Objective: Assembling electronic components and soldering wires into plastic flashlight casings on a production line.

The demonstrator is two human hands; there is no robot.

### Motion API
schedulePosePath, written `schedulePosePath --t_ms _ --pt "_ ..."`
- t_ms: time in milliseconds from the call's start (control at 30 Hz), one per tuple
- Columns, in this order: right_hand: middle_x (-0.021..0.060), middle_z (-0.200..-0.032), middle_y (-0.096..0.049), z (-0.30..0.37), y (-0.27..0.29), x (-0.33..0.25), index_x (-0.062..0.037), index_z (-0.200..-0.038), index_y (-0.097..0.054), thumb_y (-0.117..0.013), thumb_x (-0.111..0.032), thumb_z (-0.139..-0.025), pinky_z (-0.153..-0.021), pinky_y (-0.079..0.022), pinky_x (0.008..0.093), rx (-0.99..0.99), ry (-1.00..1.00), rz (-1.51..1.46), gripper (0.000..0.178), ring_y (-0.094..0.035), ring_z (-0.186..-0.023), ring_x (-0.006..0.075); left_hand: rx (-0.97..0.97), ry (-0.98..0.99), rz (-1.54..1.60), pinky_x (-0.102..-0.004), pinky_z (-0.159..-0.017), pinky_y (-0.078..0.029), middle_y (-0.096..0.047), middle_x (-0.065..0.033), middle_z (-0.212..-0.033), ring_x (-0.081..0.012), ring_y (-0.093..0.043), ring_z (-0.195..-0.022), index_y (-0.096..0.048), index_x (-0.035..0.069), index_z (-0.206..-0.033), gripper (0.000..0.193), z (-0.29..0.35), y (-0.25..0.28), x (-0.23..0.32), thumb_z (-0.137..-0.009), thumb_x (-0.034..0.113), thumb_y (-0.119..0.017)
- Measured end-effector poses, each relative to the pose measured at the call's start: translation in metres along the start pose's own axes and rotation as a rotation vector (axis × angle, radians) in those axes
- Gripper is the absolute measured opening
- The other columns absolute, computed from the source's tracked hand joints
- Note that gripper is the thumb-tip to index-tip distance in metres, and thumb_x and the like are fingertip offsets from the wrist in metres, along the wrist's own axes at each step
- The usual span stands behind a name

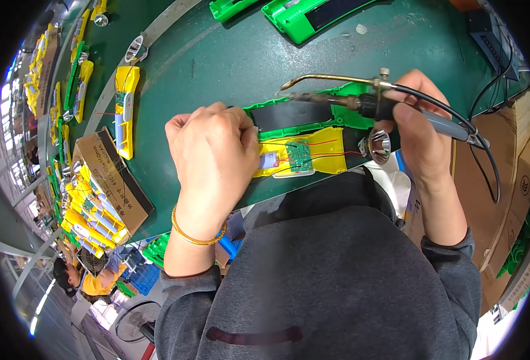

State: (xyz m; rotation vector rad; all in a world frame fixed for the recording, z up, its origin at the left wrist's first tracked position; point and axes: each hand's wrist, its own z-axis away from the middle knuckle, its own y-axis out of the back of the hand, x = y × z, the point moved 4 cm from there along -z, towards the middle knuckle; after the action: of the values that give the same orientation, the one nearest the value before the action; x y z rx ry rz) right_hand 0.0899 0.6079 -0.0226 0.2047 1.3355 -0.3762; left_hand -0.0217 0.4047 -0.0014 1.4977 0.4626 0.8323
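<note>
- Yellow plastic fills the cardboard box (pixel 116 180) at my left on the green table (pixel 229 54): it holds a stack of yellow housings (pixel 91 219) with pale cells and wires showing.
- Just beyond the box a single yellow torch body (pixel 125 111) lies alone on the table, and two green housings (pixel 301 15) sit at the far edge (the fisheye bends them a bit).
- Directly before me lies the open yellow torch shell (pixel 313 157), touching a green-and-black shell half (pixel 304 113) on its far side.
- Inside the yellow shell I see a small green circuit board (pixel 299 156) with red wires running across it.
- A silver reflector cone (pixel 379 146) rests at the shell's right end.
- My left hand (pixel 214 150) is curled palm-down over the shell's left end, fingers closed and pinching something at the edge; I cannot tell exactly what they clamp.
- My right hand (pixel 418 129) is wrapped tight around the soldering iron (pixel 361 102), held like a pen, tip pointing left above the green-and-black half.
- A brass feed tube curves alongside the iron, and its black cable (pixel 487 150) trails off to the right.
</note>
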Motion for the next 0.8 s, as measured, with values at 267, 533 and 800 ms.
schedulePosePath --t_ms 267,533,800 --pt "0.0022 -0.073 -0.057 0.012 0.023 0.009 -0.0010 -0.086 -0.057 -0.058 -0.008 -0.082 -0.059 -0.048 0.0203 0.102 0.098 -0.246 0.008 -0.056 -0.062 0.0072 -0.048 0.277 0.279 -0.0321 -0.059 -0.041 -0.052 -0.0053 -0.060 -0.0192 -0.054 -0.060 -0.057 0.005 -0.088 0.020 0.000 0.025 -0.007 -0.073 0.007 -0.069" --pt "0.0041 -0.073 -0.056 0.006 0.010 0.017 -0.0026 -0.092 -0.055 -0.056 -0.021 -0.085 -0.059 -0.039 0.0252 0.108 -0.025 -0.364 0.020 -0.051 -0.064 0.0107 0.064 -0.247 0.297 -0.0368 -0.075 -0.038 -0.056 -0.0053 -0.086 -0.0246 -0.052 -0.083 -0.065 0.008 -0.081 0.013 0.015 0.001 0.057 -0.070 0.011 -0.071" --pt "0.0044 -0.073 -0.057 0.005 0.008 0.025 -0.0039 -0.090 -0.054 -0.053 -0.018 -0.088 -0.058 -0.039 0.0260 0.050 -0.060 -0.405 0.014 -0.053 -0.064 0.0108 -0.209 -0.047 0.862 -0.0288 -0.066 -0.044 -0.059 -0.0060 -0.086 -0.0178 -0.058 -0.079 -0.069 0.004 -0.079 0.012 0.002 -0.014 0.042 -0.069 0.001 -0.072"
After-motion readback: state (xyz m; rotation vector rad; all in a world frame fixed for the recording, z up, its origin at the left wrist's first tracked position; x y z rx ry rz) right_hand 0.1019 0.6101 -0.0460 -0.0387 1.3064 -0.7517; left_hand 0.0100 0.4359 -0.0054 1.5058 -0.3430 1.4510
